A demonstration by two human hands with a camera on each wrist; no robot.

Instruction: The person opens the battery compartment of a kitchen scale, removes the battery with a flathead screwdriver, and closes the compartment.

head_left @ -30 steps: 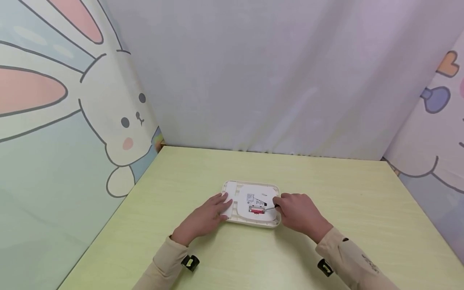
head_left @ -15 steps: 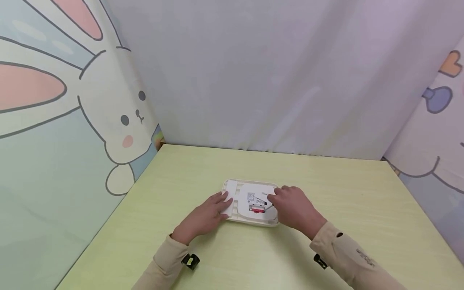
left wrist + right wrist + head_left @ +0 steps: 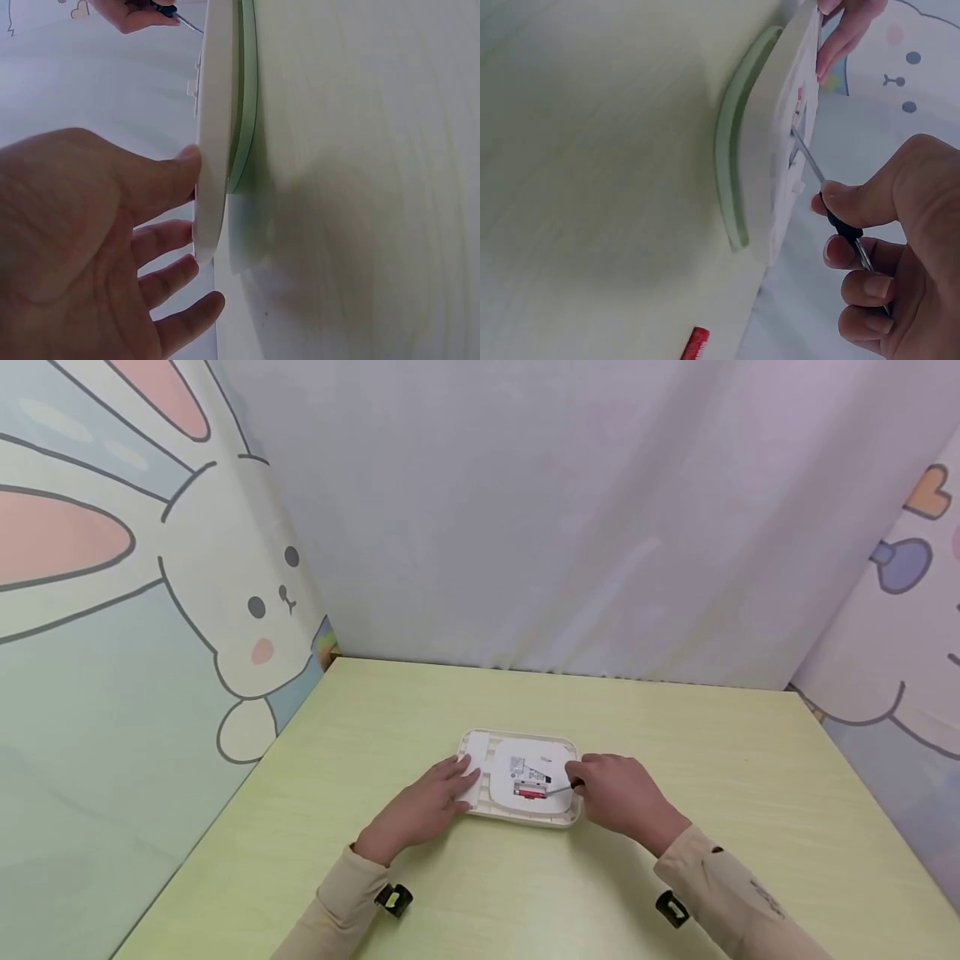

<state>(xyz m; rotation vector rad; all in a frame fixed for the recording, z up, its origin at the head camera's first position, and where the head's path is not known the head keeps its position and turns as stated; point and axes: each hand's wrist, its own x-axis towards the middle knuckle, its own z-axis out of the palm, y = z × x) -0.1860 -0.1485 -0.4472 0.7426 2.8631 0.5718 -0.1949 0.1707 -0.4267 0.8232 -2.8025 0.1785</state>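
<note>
Left hand (image 3: 420, 802), fingers spread, on white device (image 3: 558, 772) at nine o'clock, right hand (image 3: 626, 797) gripping screwdriver (image 3: 844, 226) at three o'clock, tip by inset red battery (image 3: 531, 792)

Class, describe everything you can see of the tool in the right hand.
The tool is slim, with a straight, metal-looking shaft, a black grip and a shiny tail. The right hand holds it aslant over the white device, its tip by the red battery; whether they touch is unclear.
</note>
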